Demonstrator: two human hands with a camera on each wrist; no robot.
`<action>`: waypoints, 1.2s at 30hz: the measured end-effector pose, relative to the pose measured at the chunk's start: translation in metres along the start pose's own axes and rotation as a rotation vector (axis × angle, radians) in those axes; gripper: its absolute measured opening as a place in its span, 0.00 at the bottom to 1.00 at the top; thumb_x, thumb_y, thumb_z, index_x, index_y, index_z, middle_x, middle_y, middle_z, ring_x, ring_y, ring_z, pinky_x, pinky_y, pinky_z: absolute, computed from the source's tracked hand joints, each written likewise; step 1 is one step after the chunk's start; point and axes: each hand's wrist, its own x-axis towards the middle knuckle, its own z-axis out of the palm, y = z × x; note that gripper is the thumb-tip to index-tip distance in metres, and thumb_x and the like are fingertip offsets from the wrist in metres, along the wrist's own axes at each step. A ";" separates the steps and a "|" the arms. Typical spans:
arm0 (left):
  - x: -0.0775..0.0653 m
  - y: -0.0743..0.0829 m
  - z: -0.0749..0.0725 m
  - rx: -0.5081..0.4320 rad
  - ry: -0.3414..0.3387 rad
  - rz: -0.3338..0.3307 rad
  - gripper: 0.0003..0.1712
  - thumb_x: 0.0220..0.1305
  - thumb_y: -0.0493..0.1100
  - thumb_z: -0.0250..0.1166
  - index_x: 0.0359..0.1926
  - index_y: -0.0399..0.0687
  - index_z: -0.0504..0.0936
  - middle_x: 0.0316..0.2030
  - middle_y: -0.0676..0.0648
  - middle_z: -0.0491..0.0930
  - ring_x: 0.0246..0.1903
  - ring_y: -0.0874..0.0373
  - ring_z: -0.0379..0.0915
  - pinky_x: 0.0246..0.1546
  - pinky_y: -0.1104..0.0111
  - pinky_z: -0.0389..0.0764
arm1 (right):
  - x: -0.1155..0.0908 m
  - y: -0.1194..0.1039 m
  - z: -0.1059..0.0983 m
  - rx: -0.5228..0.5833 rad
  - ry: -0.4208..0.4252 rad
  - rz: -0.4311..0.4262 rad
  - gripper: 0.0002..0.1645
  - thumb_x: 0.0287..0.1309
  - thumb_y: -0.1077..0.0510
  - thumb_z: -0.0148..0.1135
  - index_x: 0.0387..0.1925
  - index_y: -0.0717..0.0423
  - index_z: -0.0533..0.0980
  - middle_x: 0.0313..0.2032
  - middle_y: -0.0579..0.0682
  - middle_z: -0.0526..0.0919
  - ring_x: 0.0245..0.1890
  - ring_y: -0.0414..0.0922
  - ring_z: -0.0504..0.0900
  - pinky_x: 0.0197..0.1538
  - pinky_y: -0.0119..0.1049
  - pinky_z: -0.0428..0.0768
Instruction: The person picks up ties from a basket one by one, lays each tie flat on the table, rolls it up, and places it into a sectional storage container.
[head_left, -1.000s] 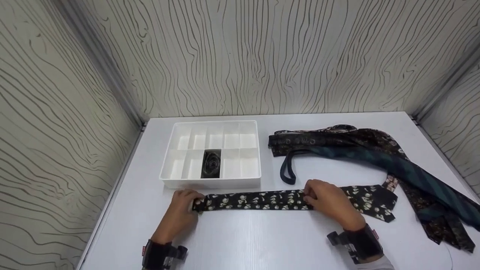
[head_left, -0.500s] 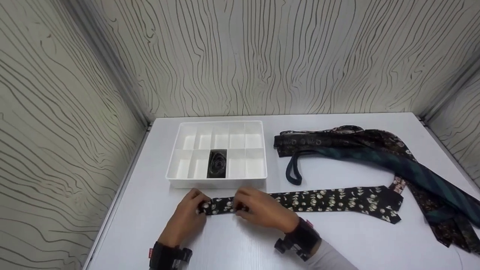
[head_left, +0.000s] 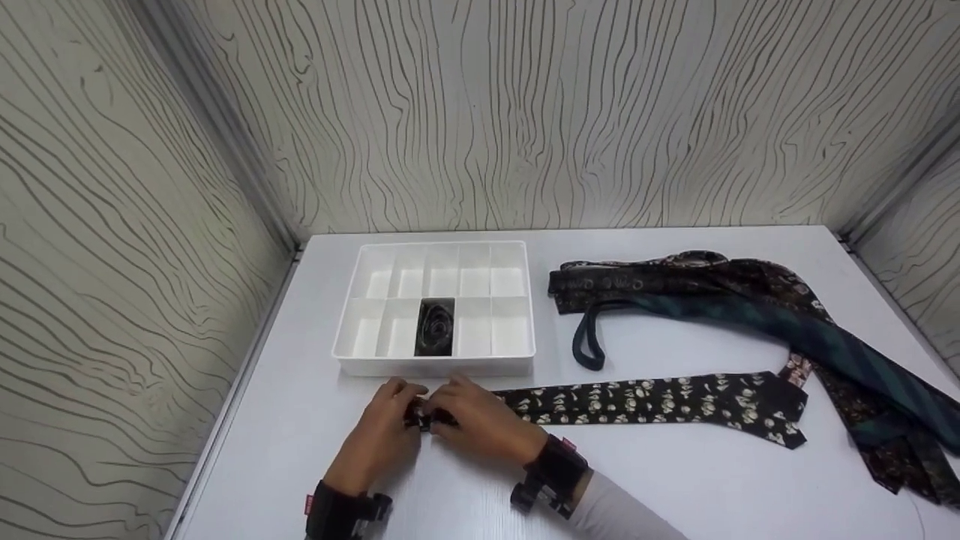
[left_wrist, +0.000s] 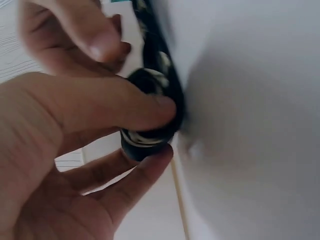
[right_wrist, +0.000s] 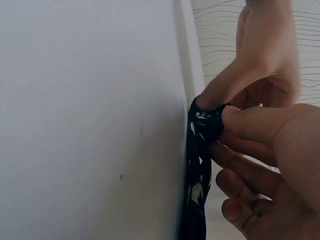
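— Black necktie with a pale blotchy print [head_left: 637, 401], stretched along the white tabletop [head_left: 675, 480] in the head view. What's up at its left end?

— Left hand [head_left: 386, 424] and right hand [head_left: 484, 420] are close together there, partly covering it, just in front of a white plastic tray with ten compartments [head_left: 437, 367]. Tray's got a dark rolled-up tie [head_left: 435, 328] in the middle slot of the front row.

— And the stuff off to the right?

— Loose heap: a dark green striped tie [head_left: 765, 319] lying across some dark patterned ties [head_left: 637, 283]. The wide tip of the black one is right beside it.

— Left wrist view?

— Bit blurry, but the left thumb is pressed onto a small coil [left_wrist: 145, 142] at the necktie's end, fingers underneath, so that's a proper pinch. Some of the other hand's fingers show just past it.

— Right wrist view?

— Right thumb and fingers are pinching the coil too, facing the left thumb, which is tucked against it. The rest of the strip runs along the tabletop.
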 end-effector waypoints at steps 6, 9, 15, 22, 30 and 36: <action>0.005 0.004 0.004 -0.093 0.019 0.020 0.27 0.51 0.21 0.67 0.54 0.41 0.80 0.50 0.46 0.77 0.51 0.53 0.77 0.54 0.57 0.83 | -0.008 0.006 0.002 0.003 0.035 0.007 0.12 0.65 0.53 0.73 0.48 0.50 0.86 0.60 0.45 0.82 0.63 0.44 0.76 0.68 0.38 0.79; 0.006 0.005 0.009 -0.072 0.025 0.036 0.23 0.52 0.22 0.70 0.48 0.42 0.81 0.48 0.47 0.77 0.51 0.53 0.74 0.54 0.58 0.82 | -0.008 0.006 0.002 0.062 0.045 0.055 0.13 0.65 0.50 0.73 0.47 0.51 0.85 0.61 0.45 0.79 0.61 0.42 0.76 0.66 0.36 0.80; 0.006 0.005 0.013 -0.075 -0.021 0.026 0.22 0.54 0.28 0.76 0.49 0.44 0.83 0.52 0.49 0.80 0.56 0.51 0.75 0.60 0.53 0.81 | -0.007 0.006 0.000 0.067 0.094 0.169 0.28 0.59 0.46 0.77 0.57 0.52 0.80 0.57 0.45 0.80 0.57 0.41 0.79 0.64 0.36 0.82; 0.006 0.004 0.014 -0.110 -0.059 0.026 0.22 0.57 0.23 0.68 0.50 0.46 0.80 0.47 0.51 0.80 0.50 0.55 0.78 0.54 0.57 0.82 | -0.011 0.008 -0.002 -0.067 0.119 0.162 0.22 0.57 0.47 0.79 0.51 0.50 0.84 0.54 0.44 0.81 0.56 0.42 0.78 0.61 0.39 0.82; 0.009 0.010 0.010 -0.119 -0.067 0.025 0.22 0.54 0.26 0.73 0.48 0.49 0.86 0.49 0.51 0.81 0.51 0.53 0.77 0.54 0.57 0.83 | -0.016 0.011 -0.007 -0.102 0.135 0.137 0.21 0.56 0.45 0.80 0.47 0.49 0.85 0.49 0.43 0.81 0.52 0.42 0.78 0.59 0.36 0.82; 0.010 0.015 0.009 -0.112 -0.113 0.030 0.21 0.51 0.30 0.77 0.46 0.50 0.88 0.49 0.53 0.80 0.48 0.56 0.75 0.49 0.62 0.82 | -0.020 0.012 -0.013 -0.071 0.060 0.148 0.30 0.53 0.43 0.81 0.55 0.49 0.82 0.58 0.47 0.83 0.60 0.46 0.79 0.66 0.44 0.80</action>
